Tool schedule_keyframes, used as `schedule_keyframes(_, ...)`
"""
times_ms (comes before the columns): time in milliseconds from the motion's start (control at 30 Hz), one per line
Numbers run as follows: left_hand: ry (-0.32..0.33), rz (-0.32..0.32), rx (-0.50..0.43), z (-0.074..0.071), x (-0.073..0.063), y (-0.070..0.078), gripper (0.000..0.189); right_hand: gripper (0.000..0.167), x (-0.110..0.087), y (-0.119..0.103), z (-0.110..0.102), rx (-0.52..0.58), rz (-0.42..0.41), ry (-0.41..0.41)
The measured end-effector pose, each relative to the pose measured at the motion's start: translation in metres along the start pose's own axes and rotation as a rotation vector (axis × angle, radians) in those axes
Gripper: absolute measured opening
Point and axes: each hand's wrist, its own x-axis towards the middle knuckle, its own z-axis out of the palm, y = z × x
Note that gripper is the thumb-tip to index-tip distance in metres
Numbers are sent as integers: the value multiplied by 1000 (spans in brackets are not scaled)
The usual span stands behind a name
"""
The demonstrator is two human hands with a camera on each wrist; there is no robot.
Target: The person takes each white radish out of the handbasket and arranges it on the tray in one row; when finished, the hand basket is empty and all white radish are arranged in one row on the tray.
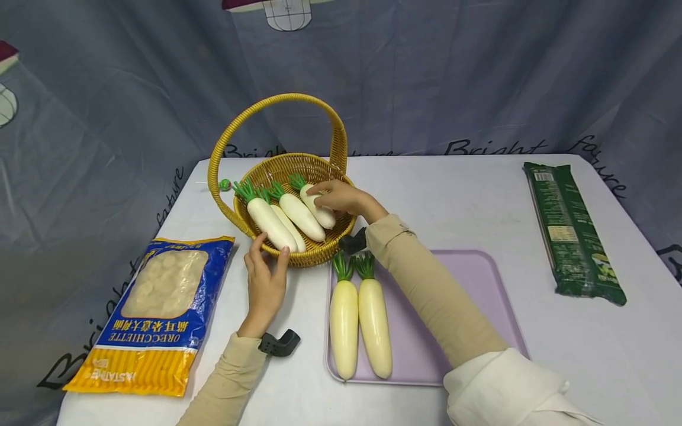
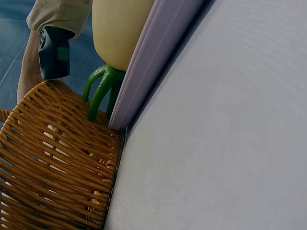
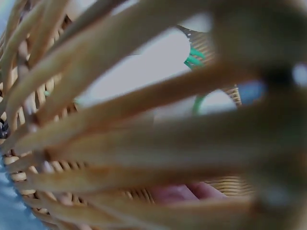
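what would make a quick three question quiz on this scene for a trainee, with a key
1. Count: how many radishes lie on the purple tray?

2. True or false: in the head view, the green packet lies to the right of the purple tray.

3. Multiple choice: the right hand reaches into
A) the purple tray
B) the wicker basket
C) the pasta bag

Key: 1. Two; 2. True; 3. B
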Motion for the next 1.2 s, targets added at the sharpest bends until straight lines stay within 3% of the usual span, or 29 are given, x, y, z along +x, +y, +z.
schedule_keyframes(333, -6, -1, 2, 1, 0, 0, 55, 42, 0, 2, -6, 102, 14, -80)
schedule_keyframes(567, 11, 11, 6, 1, 1, 0, 55, 43, 0, 6, -11, 278, -16, -124)
schedule_keyframes(800, -4, 1, 5, -1, 0, -1, 57, 52, -6, 11, -13, 530, -114, -294)
schedule_keyframes(967, 0, -9, 3, -4, -2, -1, 57, 51, -30, 9, -19, 670, -155, -347)
schedule_keyframes(1200, -7, 7, -30, -1, -1, 1, 56, 46, -95, 15, -46, 652, -151, -255)
